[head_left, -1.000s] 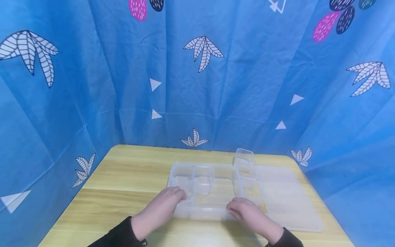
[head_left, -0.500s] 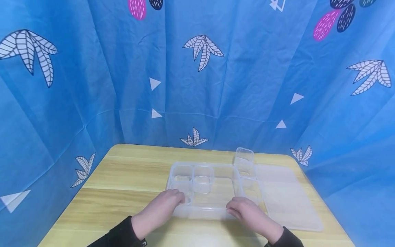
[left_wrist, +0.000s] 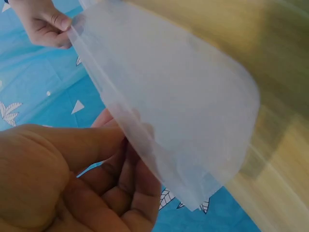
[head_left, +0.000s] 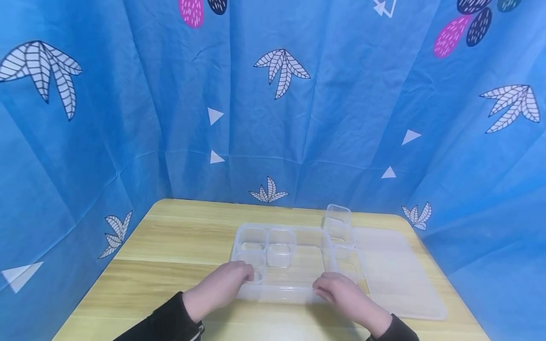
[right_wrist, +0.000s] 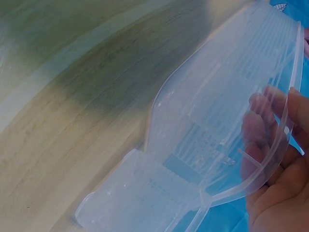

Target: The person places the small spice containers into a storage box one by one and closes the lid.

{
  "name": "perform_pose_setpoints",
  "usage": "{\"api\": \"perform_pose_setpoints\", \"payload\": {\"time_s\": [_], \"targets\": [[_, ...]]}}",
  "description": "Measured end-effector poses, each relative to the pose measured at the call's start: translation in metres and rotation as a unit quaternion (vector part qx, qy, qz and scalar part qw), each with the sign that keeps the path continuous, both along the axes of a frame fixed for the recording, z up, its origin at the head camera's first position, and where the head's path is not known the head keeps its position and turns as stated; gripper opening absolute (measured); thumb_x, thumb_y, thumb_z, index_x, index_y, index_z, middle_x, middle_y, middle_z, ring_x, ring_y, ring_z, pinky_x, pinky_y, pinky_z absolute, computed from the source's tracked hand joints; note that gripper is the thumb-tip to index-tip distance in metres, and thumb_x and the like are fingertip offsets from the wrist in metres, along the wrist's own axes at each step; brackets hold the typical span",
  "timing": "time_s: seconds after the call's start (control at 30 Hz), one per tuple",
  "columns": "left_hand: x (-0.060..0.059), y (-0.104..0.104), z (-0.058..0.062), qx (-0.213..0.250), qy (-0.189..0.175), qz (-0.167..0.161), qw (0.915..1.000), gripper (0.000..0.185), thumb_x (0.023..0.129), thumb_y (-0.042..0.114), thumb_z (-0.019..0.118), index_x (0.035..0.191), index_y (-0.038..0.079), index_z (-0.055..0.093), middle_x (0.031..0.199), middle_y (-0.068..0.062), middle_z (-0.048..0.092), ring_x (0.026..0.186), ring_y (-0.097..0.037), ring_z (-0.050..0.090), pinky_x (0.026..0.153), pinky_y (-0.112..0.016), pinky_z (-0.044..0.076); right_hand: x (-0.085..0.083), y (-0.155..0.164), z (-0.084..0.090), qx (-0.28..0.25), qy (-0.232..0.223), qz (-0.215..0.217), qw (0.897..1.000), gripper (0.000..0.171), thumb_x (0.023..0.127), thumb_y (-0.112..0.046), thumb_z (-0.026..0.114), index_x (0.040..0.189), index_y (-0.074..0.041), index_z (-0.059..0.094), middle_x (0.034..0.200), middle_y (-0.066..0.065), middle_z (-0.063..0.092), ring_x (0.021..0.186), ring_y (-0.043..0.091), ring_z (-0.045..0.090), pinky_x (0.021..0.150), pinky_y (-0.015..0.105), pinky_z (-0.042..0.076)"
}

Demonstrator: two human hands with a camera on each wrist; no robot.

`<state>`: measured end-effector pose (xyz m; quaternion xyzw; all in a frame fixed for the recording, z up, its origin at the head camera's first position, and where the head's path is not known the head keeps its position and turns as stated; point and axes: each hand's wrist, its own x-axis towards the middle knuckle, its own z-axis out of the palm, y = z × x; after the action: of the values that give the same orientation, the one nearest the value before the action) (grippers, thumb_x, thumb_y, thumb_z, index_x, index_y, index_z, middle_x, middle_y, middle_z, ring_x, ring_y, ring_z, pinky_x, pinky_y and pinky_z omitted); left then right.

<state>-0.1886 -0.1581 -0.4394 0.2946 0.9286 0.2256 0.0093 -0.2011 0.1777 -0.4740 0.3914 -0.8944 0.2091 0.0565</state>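
A clear plastic box [head_left: 283, 294] lies in the middle of the table. Two small clear containers stand along its back left, one of them a square cup [head_left: 280, 260]. At the front left inside it is another small container [head_left: 251, 258]; my left hand [head_left: 228, 284] pinches its rim, fingers reaching over the box's front edge. In the left wrist view the left thumb [left_wrist: 96, 142] lies against the plastic edge, with fingertips faintly showing through. My right hand [head_left: 341, 293] grips the box's front right rim; its fingers [right_wrist: 253, 128] show through the translucent wall.
Right of the box, small clear containers [head_left: 338, 218] stand in a row against its side. Beyond them a flat translucent lid [head_left: 398, 274] lies on the wooden table [head_left: 187, 237]. Blue patterned curtains [head_left: 341, 118] surround the table on three sides.
The front left container has shifted a little toward the front of the box, and my left hand has moved slightly left and nearer with it. My right hand has stayed on the rim.
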Motion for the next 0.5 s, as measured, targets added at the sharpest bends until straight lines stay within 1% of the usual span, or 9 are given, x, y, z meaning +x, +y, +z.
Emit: {"api": "perform_pose_setpoints", "payload": {"time_s": [0.1,0.17,0.23,0.33,0.37,0.5], "targets": [[-0.002,0.0,0.002,0.0,-0.024,0.009,0.9997,0.012,0.092,-0.001,0.062,0.092,0.011,0.066,0.09,0.003,0.066,0.084,-0.014,0.061,0.077,-0.033,0.054,0.0,0.0,0.0,-0.001,0.002,0.0,1.0,0.006,0.094,-0.011,0.068,0.094,-0.012,0.074,0.088,-0.014,0.065,0.084,0.004,0.061,0.075,0.029,0.056],[-0.003,0.001,0.004,-0.002,-0.036,0.011,0.9993,0.021,0.088,-0.009,0.06,0.087,0.011,0.063,0.083,0.005,0.06,0.077,-0.011,0.055,0.072,-0.03,0.052,0.0,0.0,-0.001,-0.002,0.002,0.002,1.0,0.006,0.094,-0.012,0.068,0.095,-0.012,0.074,0.088,-0.013,0.065,0.083,0.004,0.061,0.075,0.029,0.056],[-0.004,0.003,0.008,-0.007,-0.045,0.011,0.9989,0.03,0.08,-0.019,0.055,0.082,0.011,0.06,0.076,0.007,0.052,0.071,-0.01,0.047,0.067,-0.027,0.047,0.0,0.0,-0.001,-0.004,0.002,0.002,1.0,0.006,0.094,-0.012,0.068,0.095,-0.012,0.074,0.089,-0.014,0.065,0.084,0.004,0.061,0.075,0.028,0.056],[-0.006,0.007,0.012,-0.023,-0.052,0.012,0.9983,0.037,0.066,-0.024,0.047,0.077,0.01,0.056,0.071,0.005,0.045,0.067,-0.011,0.041,0.064,-0.026,0.043,0.0,0.0,-0.001,-0.004,0.007,0.002,1.0,0.006,0.094,-0.013,0.068,0.095,-0.013,0.074,0.089,-0.014,0.065,0.083,0.004,0.061,0.074,0.028,0.056],[-0.007,0.008,0.013,-0.029,-0.056,0.015,0.9979,0.038,0.066,-0.025,0.047,0.077,0.01,0.056,0.072,0.005,0.045,0.067,-0.012,0.041,0.065,-0.027,0.043,0.0,0.0,0.0,-0.003,0.006,0.001,1.0,0.006,0.094,-0.013,0.068,0.095,-0.013,0.074,0.089,-0.014,0.065,0.084,0.004,0.062,0.074,0.028,0.056],[-0.008,0.012,0.018,-0.041,-0.091,0.041,0.9942,0.039,0.069,-0.026,0.05,0.08,0.01,0.058,0.078,0.004,0.053,0.072,-0.013,0.048,0.071,-0.03,0.049,0.001,0.0,0.001,-0.002,0.003,0.003,1.0,0.007,0.094,-0.013,0.068,0.095,-0.012,0.074,0.089,-0.013,0.065,0.083,0.004,0.061,0.075,0.028,0.056]]}}
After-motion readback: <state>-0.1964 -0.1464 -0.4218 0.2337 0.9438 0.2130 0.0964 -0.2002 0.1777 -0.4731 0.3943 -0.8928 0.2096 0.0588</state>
